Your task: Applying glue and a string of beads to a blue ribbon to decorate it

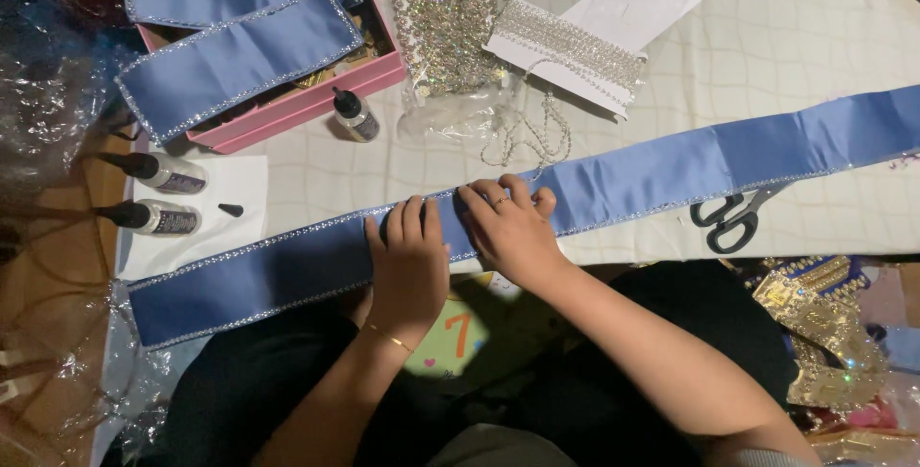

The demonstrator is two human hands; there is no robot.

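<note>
Across the table edge, sash (671,165): long blue satin, sparkly trim on both edges, running left to right.
Left hand (407,261): flat, fingers together, pressing the sash.
Right hand (508,223): fingers loosely curled, tips on the upper trim.
Glue bottles (158,172): three, black-capped.
Scissors (733,218): one pair, just below the sash.
Pink box (297,103): two more sashes folded inside.

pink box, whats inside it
Two folded blue sashes with rhinestone edging lie across the pink box. A bit of something gold shows at the right under them; the rest of the inside is covered.
</note>
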